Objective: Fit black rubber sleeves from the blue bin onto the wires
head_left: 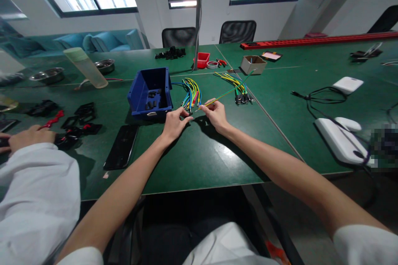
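Note:
My right hand pinches the near end of a green-and-yellow wire that runs up and to the right over the green table. My left hand is closed in a pinch beside it, its fingertips at a small dark piece that I cannot make out, right at the wire's end. Just beyond my hands lies a bundle of coloured wires. A second bundle of green-and-yellow wires with dark ends lies to the right. A blue bin holding small black parts stands left of the wires.
A person in a white sleeve works at the left, a hand near black parts and red pliers. A black phone, a plastic bottle, metal bowls, a cardboard box, white devices and cables lie around.

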Motion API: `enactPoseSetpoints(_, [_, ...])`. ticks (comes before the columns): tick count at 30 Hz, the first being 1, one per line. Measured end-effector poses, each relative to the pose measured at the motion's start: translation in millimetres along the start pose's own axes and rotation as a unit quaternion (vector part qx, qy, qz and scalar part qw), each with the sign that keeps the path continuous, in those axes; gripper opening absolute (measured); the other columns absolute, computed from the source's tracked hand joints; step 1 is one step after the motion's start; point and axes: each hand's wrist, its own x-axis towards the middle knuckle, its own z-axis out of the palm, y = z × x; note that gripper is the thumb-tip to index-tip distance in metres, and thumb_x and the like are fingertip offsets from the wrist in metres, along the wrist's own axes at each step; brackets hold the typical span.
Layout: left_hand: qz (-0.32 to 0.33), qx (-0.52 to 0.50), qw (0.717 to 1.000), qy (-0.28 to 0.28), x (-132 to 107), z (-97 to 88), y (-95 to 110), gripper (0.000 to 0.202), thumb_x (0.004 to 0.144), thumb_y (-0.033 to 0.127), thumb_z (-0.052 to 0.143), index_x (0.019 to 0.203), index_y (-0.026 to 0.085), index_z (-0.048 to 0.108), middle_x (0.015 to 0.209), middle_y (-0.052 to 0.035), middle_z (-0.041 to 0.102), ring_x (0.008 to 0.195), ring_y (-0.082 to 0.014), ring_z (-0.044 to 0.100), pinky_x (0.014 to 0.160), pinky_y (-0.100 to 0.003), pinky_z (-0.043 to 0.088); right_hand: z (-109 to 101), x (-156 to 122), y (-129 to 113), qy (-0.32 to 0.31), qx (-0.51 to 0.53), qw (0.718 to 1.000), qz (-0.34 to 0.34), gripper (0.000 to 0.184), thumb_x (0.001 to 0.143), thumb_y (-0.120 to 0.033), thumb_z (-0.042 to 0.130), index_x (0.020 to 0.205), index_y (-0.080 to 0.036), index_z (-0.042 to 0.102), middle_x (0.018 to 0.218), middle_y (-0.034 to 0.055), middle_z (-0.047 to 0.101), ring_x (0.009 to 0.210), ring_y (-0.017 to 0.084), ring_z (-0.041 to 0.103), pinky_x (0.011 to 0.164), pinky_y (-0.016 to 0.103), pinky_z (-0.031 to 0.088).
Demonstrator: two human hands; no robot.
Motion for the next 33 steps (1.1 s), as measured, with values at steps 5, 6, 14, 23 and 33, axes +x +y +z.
enactPoseSetpoints(5, [-0.014, -0.026, 1.0, 0.006, 0.1, -0.9, 0.8, 0.019, 0.07, 0.036, 0.07, 0.072, 0.018, 0.065, 0.075, -0.0016, 0.069, 0.062, -0.014, 0.06, 0.063, -0.028, 0.047, -0.9, -0.4, -0.2, -0.003, -0.013, 1.0, 0.0, 0.029, 0.065, -0.04, 0.072, 0.077, -0.019, 0.055, 0.06, -0.0018, 0.055, 0.057, 0.013, 0.05, 0.053, 0.025, 0.04])
enactPoseSetpoints(6, [-0.019, -0.029, 0.999, 0.007, 0.1, -0.6, 0.6, 0.02, 0.07, 0.037, 0.07, 0.072, 0.018, 0.065, 0.075, -0.0019, 0.069, 0.061, -0.0138, 0.06, 0.063, -0.027, 0.047, -0.8, -0.9, -0.5, -0.004, -0.015, 1.0, 0.0, 0.029, 0.065, -0.039, 0.072, 0.077, -0.019, 0.055, 0.06, -0.0016, 0.056, 0.057, 0.013, 0.051, 0.053, 0.025, 0.04])
enactPoseSetpoints(14, [-0.04, -0.056, 0.998, 0.002, 2.1, 1.4, -5.5, 0.023, 0.069, 0.036, 0.07, 0.081, 0.017, 0.068, 0.084, -0.0043, 0.071, 0.065, -0.0145, 0.063, 0.061, -0.027, 0.049, 2.0, -5.9, -1.7, -0.016, -0.006, 1.0, -0.02, 0.026, 0.066, -0.037, 0.07, 0.074, -0.02, 0.053, 0.06, -0.0033, 0.056, 0.052, 0.01, 0.047, 0.049, 0.023, 0.036])
enactPoseSetpoints(23, [-0.076, -0.071, 0.995, 0.011, 4.3, 4.1, -15.0, 0.024, 0.065, 0.034, 0.073, 0.084, 0.019, 0.074, 0.079, -0.0038, 0.073, 0.058, -0.0152, 0.062, 0.058, -0.029, 0.051, 3.4, -7.2, -4.9, -0.019, 0.01, 1.0, -0.007, 0.026, 0.065, -0.035, 0.07, 0.073, -0.021, 0.051, 0.058, -0.0038, 0.056, 0.049, 0.009, 0.045, 0.047, 0.022, 0.033])
enactPoseSetpoints(33, [-0.08, -0.069, 0.994, 0.024, 4.0, 5.4, -14.9, 0.021, 0.067, 0.035, 0.071, 0.08, 0.019, 0.075, 0.073, -0.0032, 0.072, 0.06, -0.0159, 0.063, 0.059, -0.028, 0.05, 8.2, -16.0, -13.3, -0.028, 0.059, 0.997, 0.031, 0.031, 0.062, -0.037, 0.074, 0.073, -0.021, 0.05, 0.057, -0.0042, 0.055, 0.052, 0.011, 0.05, 0.047, 0.022, 0.035])
